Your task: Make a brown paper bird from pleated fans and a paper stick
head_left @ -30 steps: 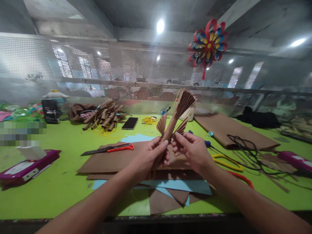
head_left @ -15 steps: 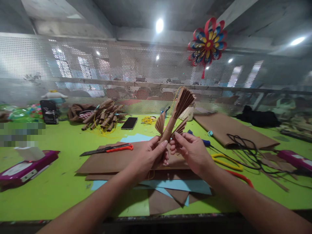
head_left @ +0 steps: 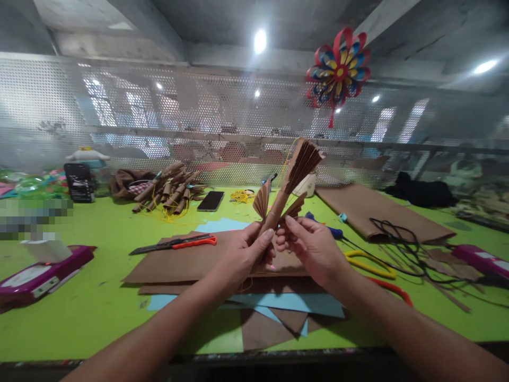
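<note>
Slightly higher and further right than before sits wide pleated brown-paper fan (head_left: 304,165) at far end of brown rolled-paper tube (head_left: 279,203); both hands keep nearly same place. Left hand (head_left: 251,245) grasps tube's lower part, fingers curled around it. Right hand (head_left: 313,241) pinches small pleated brown side fan (head_left: 295,207) between thumb and finger (other fingertips are partly hidden). Tube is tilted, held above flat brown paper sheets (head_left: 170,269), where black-and-orange utility knife (head_left: 195,241) partly lies, left of hands.
</note>
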`<state>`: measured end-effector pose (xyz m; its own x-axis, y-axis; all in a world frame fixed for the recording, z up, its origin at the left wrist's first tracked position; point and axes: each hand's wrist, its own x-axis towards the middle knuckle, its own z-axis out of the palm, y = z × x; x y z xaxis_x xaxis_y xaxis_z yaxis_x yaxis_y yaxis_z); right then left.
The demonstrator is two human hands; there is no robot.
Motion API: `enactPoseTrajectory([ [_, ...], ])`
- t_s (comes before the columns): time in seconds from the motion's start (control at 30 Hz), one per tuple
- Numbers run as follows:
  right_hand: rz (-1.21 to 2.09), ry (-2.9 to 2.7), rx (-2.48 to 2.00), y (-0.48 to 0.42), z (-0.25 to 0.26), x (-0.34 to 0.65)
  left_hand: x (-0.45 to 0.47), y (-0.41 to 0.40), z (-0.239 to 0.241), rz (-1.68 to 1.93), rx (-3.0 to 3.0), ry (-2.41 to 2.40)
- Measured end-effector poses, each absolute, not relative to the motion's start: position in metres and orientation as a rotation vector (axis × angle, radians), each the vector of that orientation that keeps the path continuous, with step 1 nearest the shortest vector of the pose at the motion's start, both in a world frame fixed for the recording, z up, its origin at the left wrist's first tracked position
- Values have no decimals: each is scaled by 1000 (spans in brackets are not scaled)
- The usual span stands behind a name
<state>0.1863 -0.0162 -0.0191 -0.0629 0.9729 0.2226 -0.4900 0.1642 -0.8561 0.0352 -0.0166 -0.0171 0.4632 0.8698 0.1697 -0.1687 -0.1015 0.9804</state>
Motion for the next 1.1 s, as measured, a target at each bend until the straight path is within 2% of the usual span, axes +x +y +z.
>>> enactPoseTrajectory([
  [1.1, 1362, -970, -622, -18, -19, 182, 39, -15, -21, 1057, 1419, 690],
])
